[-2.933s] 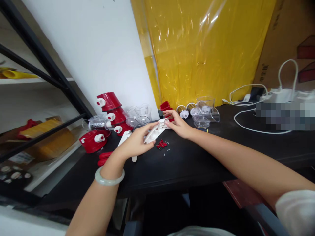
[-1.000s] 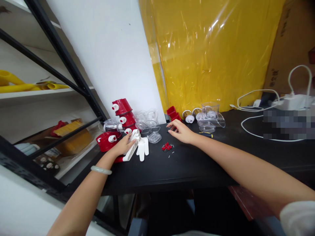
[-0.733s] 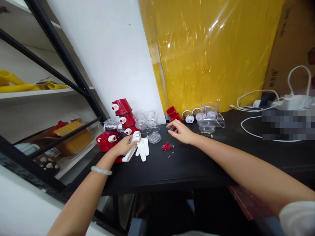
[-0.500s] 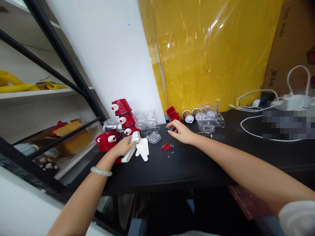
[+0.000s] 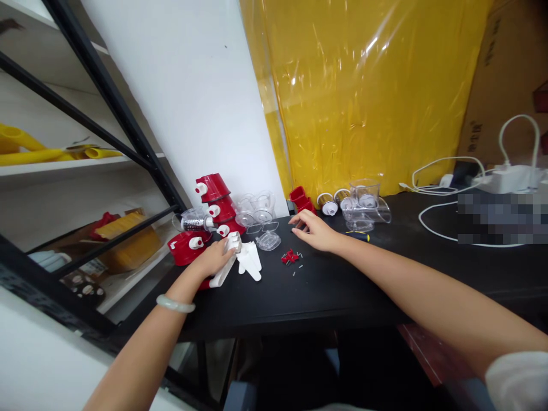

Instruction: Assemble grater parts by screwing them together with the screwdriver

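Note:
My left hand is closed around a long white plastic part, a hollow handle-like piece. Beside it lie flat white plastic pieces fanned out on the black table. My right hand hovers low over the tabletop, thumb and fingers apart, with nothing visible between them. Just behind that hand stands a red plastic part. Between the two hands sit a small pile of red pieces with a few tiny metal pins and a clear plastic lid.
Stacked red housings with white knobs stand at the left, near clear cups. Metal drums, clear containers and a yellow-and-dark screwdriver are on the right. White cables lie farther right; a black shelf frame borders the left.
My left hand and the white part have shifted slightly, and the loose white pieces sit a little farther right. My right hand has stayed nearly still.

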### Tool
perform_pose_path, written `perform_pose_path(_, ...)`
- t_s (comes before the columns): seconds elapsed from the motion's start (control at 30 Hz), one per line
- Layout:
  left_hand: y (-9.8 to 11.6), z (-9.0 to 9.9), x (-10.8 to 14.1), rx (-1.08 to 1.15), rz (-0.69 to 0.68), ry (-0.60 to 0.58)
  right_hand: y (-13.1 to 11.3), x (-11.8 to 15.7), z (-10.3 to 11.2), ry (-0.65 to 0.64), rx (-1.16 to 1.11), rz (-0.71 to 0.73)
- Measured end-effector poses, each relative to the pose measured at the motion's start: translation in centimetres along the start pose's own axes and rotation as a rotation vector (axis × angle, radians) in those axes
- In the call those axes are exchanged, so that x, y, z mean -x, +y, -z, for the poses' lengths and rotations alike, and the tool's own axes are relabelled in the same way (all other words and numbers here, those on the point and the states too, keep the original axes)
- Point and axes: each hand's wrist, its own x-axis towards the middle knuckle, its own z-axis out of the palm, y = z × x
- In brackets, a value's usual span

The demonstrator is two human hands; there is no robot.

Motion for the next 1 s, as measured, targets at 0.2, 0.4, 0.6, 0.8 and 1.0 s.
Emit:
perform_pose_path(0.2,6.2,1.1,4.6,-0.207,-0.057,0.217,0.1,0.0,0.0,0.003,0.007,0.013)
perform_pose_path(0.4,10.0,0.2,7.6,-0.13,-0.168,0.096,0.0,0.0,0.0,0.005,0.009,0.021)
perform_pose_path(0.6,9.4,0.3,6.7,-0.116,-0.193,0.073,-0.2,-0.1,0.1,0.007,0.006,0.008)
perform_pose_path(0.8,9.2,0.7,6.3,-0.076,-0.156,0.069,-0.3,0.0,0.1,0.003,0.012,0.004)
perform_pose_path(1.0,9.0,1.1,6.3,-0.095,-0.232,0.007,-0.2,0.0,0.2,-0.003,0.032,0.016)
